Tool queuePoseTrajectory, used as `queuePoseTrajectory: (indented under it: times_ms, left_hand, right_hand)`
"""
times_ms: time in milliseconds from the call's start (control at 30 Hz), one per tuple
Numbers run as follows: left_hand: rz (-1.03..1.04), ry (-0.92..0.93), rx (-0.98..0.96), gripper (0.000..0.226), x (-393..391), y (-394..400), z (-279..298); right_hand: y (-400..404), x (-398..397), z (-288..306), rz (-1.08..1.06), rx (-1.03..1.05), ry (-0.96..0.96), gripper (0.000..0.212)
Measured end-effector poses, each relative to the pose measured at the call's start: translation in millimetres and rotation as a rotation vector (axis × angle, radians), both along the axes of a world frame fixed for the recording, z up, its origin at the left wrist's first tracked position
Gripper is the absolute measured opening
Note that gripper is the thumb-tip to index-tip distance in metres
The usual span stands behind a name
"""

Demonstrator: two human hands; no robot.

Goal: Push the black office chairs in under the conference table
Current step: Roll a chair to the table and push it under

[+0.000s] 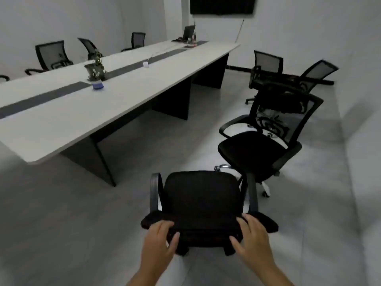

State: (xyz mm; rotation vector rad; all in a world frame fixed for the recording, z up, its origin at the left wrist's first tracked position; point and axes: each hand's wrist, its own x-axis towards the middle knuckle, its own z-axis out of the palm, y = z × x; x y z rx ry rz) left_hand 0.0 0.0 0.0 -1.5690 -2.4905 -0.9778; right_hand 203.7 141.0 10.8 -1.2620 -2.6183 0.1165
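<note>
A black office chair (201,200) stands right in front of me, seen from above, its seat facing away. My left hand (159,242) and my right hand (252,237) both grip the top edge of its backrest. The long white conference table (82,112) with a dark centre strip runs from the near left to the far middle, and the chair stands on open floor off its near right corner. A second black chair (266,141) stands just beyond, turned toward the table and apart from it. Two more black chairs (268,69) (315,77) stand further back on the right.
Several black chairs (51,55) line the table's far side on the left. A potted plant (95,74) and a small white item (146,64) sit on the table, with a monitor (188,33) at its far end. A wall screen (221,5) hangs above. A white wall (362,141) closes the right side.
</note>
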Motion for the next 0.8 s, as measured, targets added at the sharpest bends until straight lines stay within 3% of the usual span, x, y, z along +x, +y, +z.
queuePoseTrajectory:
  times_ms: [100, 167, 267, 400, 533, 667, 800]
  left_hand:
    - [-0.057, 0.012, -0.393, 0.051, -1.4, 19.2, -14.6]
    - [-0.056, 0.008, -0.476, 0.054, -6.9, 26.3, -25.2]
    - [-0.059, 0.074, -0.556, 0.051, -17.6, 37.5, -36.8]
    - [-0.174, 0.202, -0.69, 0.042, -38.0, 50.7, -49.3]
    - [-0.421, 0.369, -0.515, 0.039, -53.8, 54.9, -55.1]
    - [-0.407, 0.363, -0.402, 0.041, -50.6, 57.7, -59.9]
    - [-0.34, 0.301, -0.423, 0.041, -29.3, 72.2, -59.6]
  right_hand:
    - [6.7, -10.9, -32.5, 0.089, -0.084, -0.266, 0.071]
    - [11.0, -10.7, -48.5, 0.075, -0.228, -0.28, 0.065]
    - [23.5, -9.3, -61.2, 0.044, -0.161, -0.238, 0.051]
    - [41.7, -15.8, -53.2, 0.17, -0.025, -0.268, 0.044]
    - [48.0, -17.5, -63.0, 0.273, 0.11, -0.166, 0.048]
    - [61.7, -15.1, -64.5, 0.312, 0.077, -0.184, 0.047]
    - [94.1, -4.6, -65.2, 0.373, 0.082, -0.164, 0.045]
